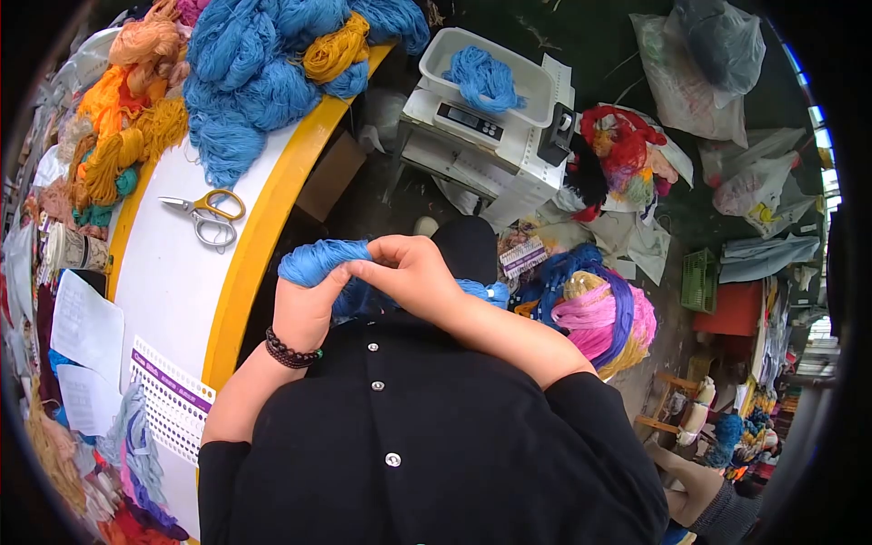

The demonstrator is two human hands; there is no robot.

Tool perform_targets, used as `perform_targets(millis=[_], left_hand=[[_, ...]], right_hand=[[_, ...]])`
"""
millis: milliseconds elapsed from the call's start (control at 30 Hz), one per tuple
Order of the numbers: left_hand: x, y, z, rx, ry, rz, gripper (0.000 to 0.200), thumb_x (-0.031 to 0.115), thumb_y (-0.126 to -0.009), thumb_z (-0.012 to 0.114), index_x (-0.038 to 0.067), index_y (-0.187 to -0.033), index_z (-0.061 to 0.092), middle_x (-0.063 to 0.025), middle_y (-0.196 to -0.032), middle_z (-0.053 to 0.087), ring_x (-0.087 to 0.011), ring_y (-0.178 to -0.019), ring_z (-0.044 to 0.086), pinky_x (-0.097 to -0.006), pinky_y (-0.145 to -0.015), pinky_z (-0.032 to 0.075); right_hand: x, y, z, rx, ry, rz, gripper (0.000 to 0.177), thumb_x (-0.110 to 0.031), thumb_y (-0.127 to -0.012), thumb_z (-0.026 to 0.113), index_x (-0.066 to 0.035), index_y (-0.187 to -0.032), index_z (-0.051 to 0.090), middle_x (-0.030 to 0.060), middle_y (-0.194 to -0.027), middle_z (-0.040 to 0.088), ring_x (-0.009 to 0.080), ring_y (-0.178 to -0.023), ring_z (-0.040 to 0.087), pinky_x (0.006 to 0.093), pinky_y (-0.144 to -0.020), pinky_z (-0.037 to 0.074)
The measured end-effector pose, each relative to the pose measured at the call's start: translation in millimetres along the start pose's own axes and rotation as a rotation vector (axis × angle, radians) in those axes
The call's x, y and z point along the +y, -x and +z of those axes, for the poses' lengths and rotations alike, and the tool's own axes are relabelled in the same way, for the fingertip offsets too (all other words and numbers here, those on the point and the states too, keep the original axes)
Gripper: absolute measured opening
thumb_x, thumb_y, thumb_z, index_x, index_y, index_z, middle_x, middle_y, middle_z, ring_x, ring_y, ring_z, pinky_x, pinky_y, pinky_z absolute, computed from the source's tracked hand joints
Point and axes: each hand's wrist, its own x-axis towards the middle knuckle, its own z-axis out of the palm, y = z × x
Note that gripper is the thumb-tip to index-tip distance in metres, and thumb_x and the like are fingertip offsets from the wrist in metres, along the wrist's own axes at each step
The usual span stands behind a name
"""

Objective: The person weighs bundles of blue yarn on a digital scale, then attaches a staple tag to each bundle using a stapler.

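Observation:
A hank of blue yarn (313, 262) is held in front of my chest by both hands. My left hand (307, 307), with a dark bead bracelet on its wrist, grips the hank from below. My right hand (411, 270) reaches across from the right and pinches the strands at the top, fingertips touching the left hand. More of the blue yarn trails right past my right forearm (486, 291).
A white table with a yellow rim (263, 227) stands at left, with scissors (207, 216), a blue yarn heap (254, 73), orange skeins (127, 145) and papers (86, 327). A scale with a white tray of blue yarn (490, 77) stands ahead. Mixed yarn lies on the floor (599, 313).

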Motion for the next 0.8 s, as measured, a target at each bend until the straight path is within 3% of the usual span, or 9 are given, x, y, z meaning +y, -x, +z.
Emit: perform_targets(millis=[167,267,300,400,433,467,700,767,800], left_hand=[[12,-2,2,0.038,0.145,-0.031,0.014,0.007,-0.09,0.058,0.0,-0.098,0.067,-0.0087,-0.1,0.068,-0.0164,-0.094,0.062,-0.0276,-0.086,0.046],[-2,-5,-27,-0.102,0.821,-0.258,0.011,0.014,-0.092,0.056,0.006,-0.085,0.059,-0.0054,-0.083,0.062,-0.0196,-0.085,0.061,-0.0435,-0.099,0.042],[-4,-3,-36,-0.027,0.967,-0.34,0.013,0.017,-0.094,0.052,0.009,-0.083,0.051,-0.0014,-0.073,0.052,-0.0173,-0.076,0.057,-0.049,-0.104,0.036],[-27,-11,-81,-0.112,1.575,-0.272,0.013,0.013,-0.096,0.044,0.008,-0.084,0.046,0.0004,-0.067,0.044,-0.0111,-0.061,0.047,-0.0297,-0.069,0.048],[-15,-11,-99,0.097,1.57,-0.324,0.015,0.009,-0.096,0.043,0.007,-0.082,0.045,0.0007,-0.065,0.042,-0.0104,-0.055,0.042,-0.0236,-0.055,0.041],[-11,-10,-119,0.03,1.544,-0.281,0.018,0.01,-0.096,0.041,0.006,-0.079,0.044,0.0017,-0.062,0.041,-0.009,-0.051,0.04,-0.0227,-0.054,0.042],[27,15,-243,0.224,1.255,-0.065,0.021,0.013,-0.099,0.038,0.004,-0.083,0.047,0.0024,-0.057,0.035,-0.0079,-0.047,0.033,-0.0219,-0.047,0.033],[13,22,-301,0.34,1.161,-0.017,0.023,0.013,-0.099,0.037,0.005,-0.079,0.045,0.0019,-0.056,0.035,-0.0087,-0.047,0.033,-0.0224,-0.048,0.032],[11,25,-323,0.406,1.131,0.026,0.023,0.012,-0.099,0.037,0.006,-0.078,0.044,0.0017,-0.056,0.035,-0.009,-0.046,0.033,-0.0226,-0.048,0.032]], right_hand=[[-10,-7,5,0.006,-0.768,0.127,0.012,-0.013,-0.091,0.058,-0.003,-0.087,0.062,0.0032,-0.081,0.065,0.0083,-0.073,0.06,0.0229,-0.066,0.046],[-35,-6,-31,-0.159,-0.925,0.232,0.011,-0.014,-0.092,0.056,-0.007,-0.084,0.057,0.0022,-0.08,0.062,0.0114,-0.077,0.061,0.0254,-0.071,0.048],[-53,1,-48,-0.191,-0.778,0.258,0.012,-0.016,-0.091,0.058,-0.007,-0.084,0.056,0.0004,-0.077,0.058,0.0103,-0.076,0.059,0.0255,-0.07,0.047],[-143,45,-99,-0.169,0.169,0.142,0.018,-0.021,-0.089,0.061,-0.004,-0.094,0.063,-0.0014,-0.074,0.054,0.0056,-0.068,0.047,0.0216,-0.062,0.04],[-152,61,-119,-0.079,0.381,-0.058,0.019,-0.022,-0.089,0.061,-0.003,-0.09,0.064,-0.0012,-0.073,0.055,0.006,-0.067,0.048,0.0211,-0.059,0.038],[-171,79,-135,0.082,0.513,-0.068,0.019,-0.021,-0.088,0.061,-0.002,-0.089,0.064,-0.0011,-0.073,0.054,0.006,-0.066,0.048,0.0204,-0.057,0.036],[-193,165,-327,0.919,0.632,-0.266,0.019,-0.021,-0.097,0.051,-0.006,-0.096,0.063,-0.0124,-0.069,0.04,-0.0031,-0.059,0.029,0.0158,-0.05,0.019],[-177,199,-417,1.035,0.564,-0.242,0.024,-0.027,-0.096,0.051,-0.007,-0.097,0.064,-0.0058,-0.068,0.05,0.0046,-0.059,0.041,0.0188,-0.053,0.03],[-177,209,-433,1.206,0.948,-0.185,0.027,-0.03,-0.096,0.05,-0.007,-0.098,0.064,-0.0003,-0.072,0.055,0.0117,-0.062,0.047,0.0232,-0.058,0.036]])
